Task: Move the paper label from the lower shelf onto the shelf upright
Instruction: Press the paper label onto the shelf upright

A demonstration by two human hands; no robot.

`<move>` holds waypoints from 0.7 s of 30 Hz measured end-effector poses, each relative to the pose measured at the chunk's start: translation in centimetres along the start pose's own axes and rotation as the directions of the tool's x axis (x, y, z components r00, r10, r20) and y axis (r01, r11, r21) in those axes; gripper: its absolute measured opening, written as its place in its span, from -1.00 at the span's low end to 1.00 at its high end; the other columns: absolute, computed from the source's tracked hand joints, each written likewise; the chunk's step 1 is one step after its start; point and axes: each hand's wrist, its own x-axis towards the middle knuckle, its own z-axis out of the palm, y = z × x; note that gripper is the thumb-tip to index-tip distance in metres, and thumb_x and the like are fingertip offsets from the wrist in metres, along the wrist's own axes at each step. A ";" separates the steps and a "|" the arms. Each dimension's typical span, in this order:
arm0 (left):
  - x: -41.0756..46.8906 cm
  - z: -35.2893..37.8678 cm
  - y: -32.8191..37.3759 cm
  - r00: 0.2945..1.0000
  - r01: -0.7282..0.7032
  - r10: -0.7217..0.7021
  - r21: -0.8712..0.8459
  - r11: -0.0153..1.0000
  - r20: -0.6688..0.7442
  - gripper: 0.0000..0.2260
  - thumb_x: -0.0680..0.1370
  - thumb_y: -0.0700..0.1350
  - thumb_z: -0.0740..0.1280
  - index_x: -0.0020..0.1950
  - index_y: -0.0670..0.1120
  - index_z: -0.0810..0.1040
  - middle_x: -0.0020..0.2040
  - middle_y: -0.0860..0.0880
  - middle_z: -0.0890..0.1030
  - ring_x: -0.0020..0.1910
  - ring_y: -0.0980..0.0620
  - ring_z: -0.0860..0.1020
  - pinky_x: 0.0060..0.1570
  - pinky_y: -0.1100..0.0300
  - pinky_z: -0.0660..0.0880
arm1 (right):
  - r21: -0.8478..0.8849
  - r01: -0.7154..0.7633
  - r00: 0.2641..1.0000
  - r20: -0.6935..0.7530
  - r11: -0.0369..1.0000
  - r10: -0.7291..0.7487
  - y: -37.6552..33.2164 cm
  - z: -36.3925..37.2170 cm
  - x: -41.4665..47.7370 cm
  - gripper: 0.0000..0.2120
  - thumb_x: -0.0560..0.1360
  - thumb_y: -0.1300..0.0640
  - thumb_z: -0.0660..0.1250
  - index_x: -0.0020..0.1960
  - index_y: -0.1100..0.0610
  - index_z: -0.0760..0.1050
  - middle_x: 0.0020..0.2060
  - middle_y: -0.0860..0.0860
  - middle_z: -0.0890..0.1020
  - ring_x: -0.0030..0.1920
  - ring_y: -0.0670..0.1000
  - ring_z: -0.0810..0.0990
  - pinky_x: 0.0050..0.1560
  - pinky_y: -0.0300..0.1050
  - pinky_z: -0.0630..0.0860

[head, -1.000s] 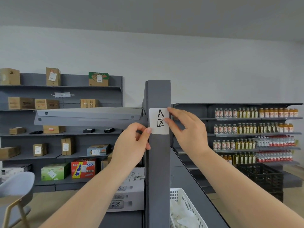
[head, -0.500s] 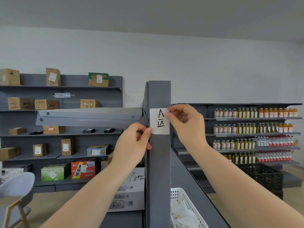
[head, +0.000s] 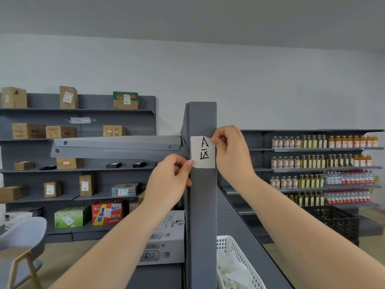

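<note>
Head view, shelving aisle. A white paper label lies flat against the front face of a dark grey shelf upright, near its top. The label is handwritten in black: a capital "A" above the character "区". Its upper right corner curls slightly away from the metal.

The left hand pinches the label's lower left corner between thumb and forefinger, at the upright's left edge. The right hand grasps the upper right corner with curled fingertips, its palm beside the upright's right edge. Both forearms rise from the bottom of the frame, one on each side of the upright.

A grey metal shelf panel projects leftward from the upright at label height. Behind it, wall shelving carries brown cardboard boxes, several with white shipping stickers too small to read; a red carton bears large yellow-and-blue Chinese lettering, of which "1倍" and "半" can be made out. A white carton stands just left of the upright's base; its grey print is not legible. At right, shelves hold rows of bottles with unreadable labels. A white plastic basket sits below the right forearm, a black crate farther right, and a grey chair at lower left.
</note>
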 end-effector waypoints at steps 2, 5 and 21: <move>-0.1 0.0 0.0 1.000 -0.006 0.006 0.008 1.000 -0.015 -0.87 0.56 0.08 0.28 -0.18 0.16 0.43 -0.41 0.07 0.64 -0.37 0.10 0.63 -0.18 -0.04 0.63 | 0.039 -0.019 1.000 0.023 0.999 0.018 -0.3 -0.3 -0.3 -0.82 0.56 0.30 0.21 -0.16 0.07 0.41 -0.18 -0.16 0.43 -0.04 0.00 0.44 -0.09 -0.33 0.36; -0.3 0.1 0.1 0.999 -0.012 0.013 0.028 1.000 -0.032 -0.87 0.57 0.09 0.26 -0.18 0.15 0.43 -0.42 0.06 0.64 -0.38 0.10 0.62 -0.18 -0.02 0.63 | 0.072 -0.052 0.997 0.066 0.996 0.047 -0.9 -0.7 -0.6 -0.80 0.56 0.31 0.19 -0.16 0.06 0.40 -0.17 -0.07 0.46 -0.10 -0.04 0.43 -0.15 -0.48 0.35; -0.4 -0.5 0.5 0.998 0.008 -0.006 0.027 1.000 -0.069 -0.87 0.53 0.08 0.33 -0.11 0.05 0.50 -0.35 0.04 0.64 -0.36 0.15 0.60 -0.23 0.10 0.58 | 0.227 -0.184 0.981 0.104 0.956 0.164 -2.6 -2.1 -1.6 -0.89 0.60 0.27 0.17 -0.09 0.16 0.40 -0.26 -0.11 0.48 -0.29 -0.20 0.42 -0.37 -0.48 0.37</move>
